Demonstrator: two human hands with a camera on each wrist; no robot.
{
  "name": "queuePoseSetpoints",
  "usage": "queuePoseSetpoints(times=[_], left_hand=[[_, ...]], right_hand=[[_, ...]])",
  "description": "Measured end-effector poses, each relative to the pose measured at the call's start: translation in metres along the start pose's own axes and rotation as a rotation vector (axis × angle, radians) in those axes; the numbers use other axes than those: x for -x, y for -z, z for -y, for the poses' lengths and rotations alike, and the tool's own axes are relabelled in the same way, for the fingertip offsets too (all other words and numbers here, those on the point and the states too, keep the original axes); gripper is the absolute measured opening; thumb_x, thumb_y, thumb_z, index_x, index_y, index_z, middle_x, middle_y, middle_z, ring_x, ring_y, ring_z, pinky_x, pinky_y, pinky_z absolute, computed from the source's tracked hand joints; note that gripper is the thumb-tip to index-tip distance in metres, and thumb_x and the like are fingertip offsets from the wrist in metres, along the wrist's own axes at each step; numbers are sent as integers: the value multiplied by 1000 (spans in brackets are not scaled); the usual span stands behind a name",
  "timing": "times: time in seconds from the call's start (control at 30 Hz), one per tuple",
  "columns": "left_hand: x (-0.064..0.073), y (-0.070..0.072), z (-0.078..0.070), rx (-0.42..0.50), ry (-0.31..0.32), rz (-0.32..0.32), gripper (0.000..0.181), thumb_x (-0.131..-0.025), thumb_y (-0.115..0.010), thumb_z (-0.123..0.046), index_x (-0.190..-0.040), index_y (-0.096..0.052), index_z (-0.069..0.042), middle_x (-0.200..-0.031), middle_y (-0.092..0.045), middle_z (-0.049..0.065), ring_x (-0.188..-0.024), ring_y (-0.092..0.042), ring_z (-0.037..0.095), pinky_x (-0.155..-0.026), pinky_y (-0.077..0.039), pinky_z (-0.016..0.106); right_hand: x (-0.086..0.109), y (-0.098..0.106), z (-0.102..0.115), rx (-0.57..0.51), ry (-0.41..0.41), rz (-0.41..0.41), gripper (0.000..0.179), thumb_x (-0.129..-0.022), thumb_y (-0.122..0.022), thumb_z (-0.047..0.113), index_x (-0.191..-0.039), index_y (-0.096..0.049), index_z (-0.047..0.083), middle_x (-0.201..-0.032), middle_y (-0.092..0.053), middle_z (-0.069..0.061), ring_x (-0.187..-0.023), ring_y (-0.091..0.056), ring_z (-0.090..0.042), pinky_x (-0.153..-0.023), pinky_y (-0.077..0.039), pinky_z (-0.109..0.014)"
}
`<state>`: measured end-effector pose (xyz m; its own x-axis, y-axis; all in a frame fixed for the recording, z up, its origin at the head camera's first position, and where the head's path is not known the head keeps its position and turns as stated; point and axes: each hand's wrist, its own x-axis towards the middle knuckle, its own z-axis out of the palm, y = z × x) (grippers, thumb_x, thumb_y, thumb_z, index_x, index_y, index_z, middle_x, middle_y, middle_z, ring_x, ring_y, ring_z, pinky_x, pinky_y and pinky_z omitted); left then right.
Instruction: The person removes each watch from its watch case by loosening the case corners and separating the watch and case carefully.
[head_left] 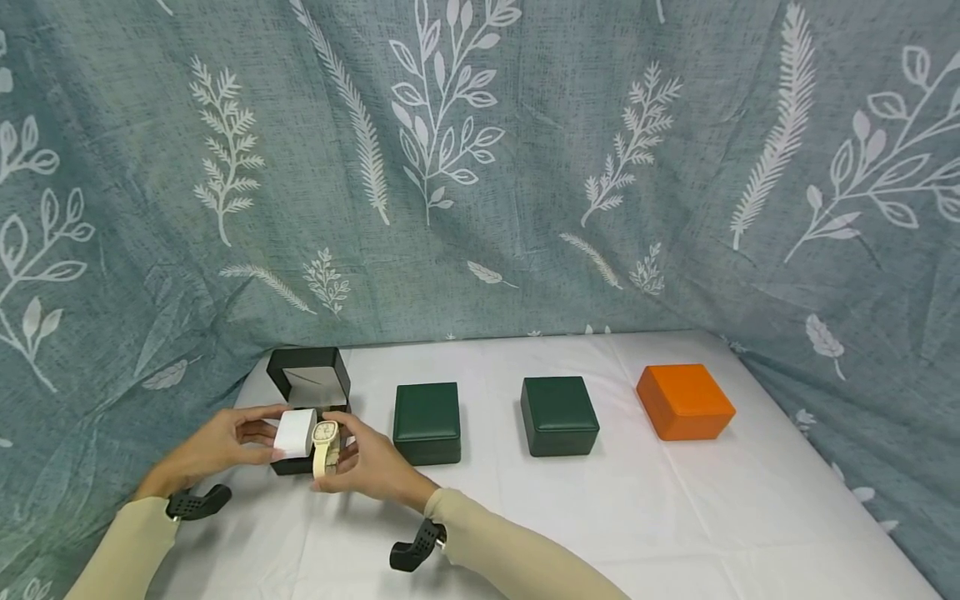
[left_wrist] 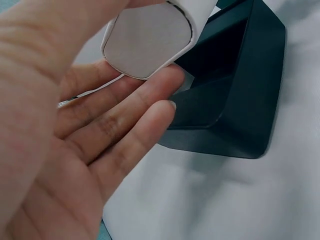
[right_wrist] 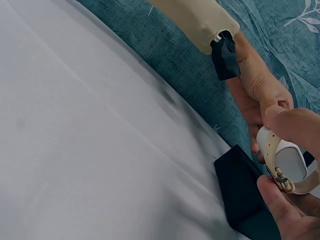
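Watch [head_left: 326,434]: one; cushion [head_left: 295,433]: one; boxes [head_left: 426,412]: four.

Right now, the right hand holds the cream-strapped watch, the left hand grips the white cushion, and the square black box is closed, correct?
No: the head view shows the box open, lid raised; the right hand holds the watch, the left hand the cushion.

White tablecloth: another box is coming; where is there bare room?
The tablecloth is bare between the right sleeve, right green box and orange box; a slimmer gap separates left green box from right. Crowded: the open black watch box, where the left grip holds a white cushion, the right grip a cream wristwatch.
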<state>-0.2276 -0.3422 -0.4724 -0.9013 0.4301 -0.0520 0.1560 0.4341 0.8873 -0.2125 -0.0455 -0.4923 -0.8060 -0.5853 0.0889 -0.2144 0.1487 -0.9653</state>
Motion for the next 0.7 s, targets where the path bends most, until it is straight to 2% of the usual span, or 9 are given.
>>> queuePoseSetpoints(times=[0.33, 0.7], left_hand=[[-1, 0, 0, -36, 14, -17, 80, -89, -84, -20, -154, -43, 1, -126, -63, 20, -108, -66, 21, -83, -57, 35], [-2, -1, -2, -49, -18, -23, 78, -89, -84, -19, -153, -45, 2, -127, -63, 20, -107, -66, 18, -82, -57, 34]], right_hand=[[11, -2, 1, -12, -5, 27, 91, -80, -92, 20, -155, -42, 28, -110, -62, 7, -91, -68, -9, -76, -56, -24], [20, -5, -5, 6, -45, 57, 90, -80, -92, 20, -154, -43, 35, -107, -63, 6, -87, -68, -4, -74, -55, -24]])
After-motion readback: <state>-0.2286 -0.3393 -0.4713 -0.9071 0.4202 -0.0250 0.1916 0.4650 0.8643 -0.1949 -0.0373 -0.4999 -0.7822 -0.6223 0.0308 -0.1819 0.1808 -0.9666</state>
